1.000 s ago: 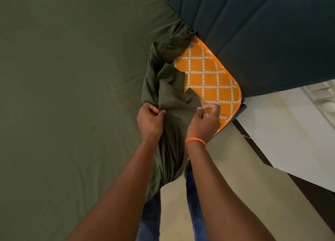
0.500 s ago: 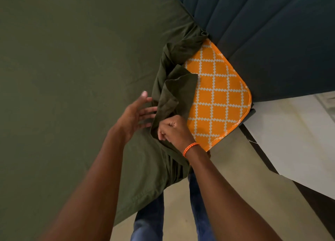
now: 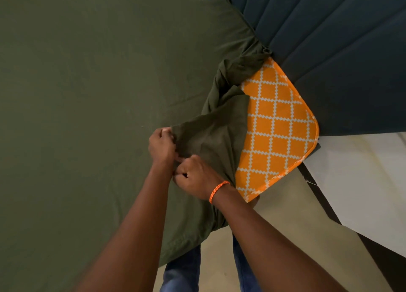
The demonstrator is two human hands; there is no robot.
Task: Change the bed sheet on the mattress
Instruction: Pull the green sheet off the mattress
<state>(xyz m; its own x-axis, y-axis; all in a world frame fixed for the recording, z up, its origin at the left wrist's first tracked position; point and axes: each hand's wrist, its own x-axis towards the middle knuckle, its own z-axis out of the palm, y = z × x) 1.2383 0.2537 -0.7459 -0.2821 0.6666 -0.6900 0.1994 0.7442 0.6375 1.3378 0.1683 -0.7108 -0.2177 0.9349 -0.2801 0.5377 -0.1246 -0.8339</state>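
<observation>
Hands close together over my bed corner, left hand (image 3: pixel 162 145) and right hand (image 3: pixel 193 176) both pinching one green sheet (image 3: pixel 87 94), one orange mattress (image 3: pixel 279 127) corner bare

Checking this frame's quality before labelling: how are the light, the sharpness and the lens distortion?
Head view: dim, even light, no glare; the green sheet reads dark but its creases show. Both hands, left hand and right hand, look fairly sharp, little motion blur. Wide-angle bending curves the headboard panels and the orange mattress corner.
</observation>
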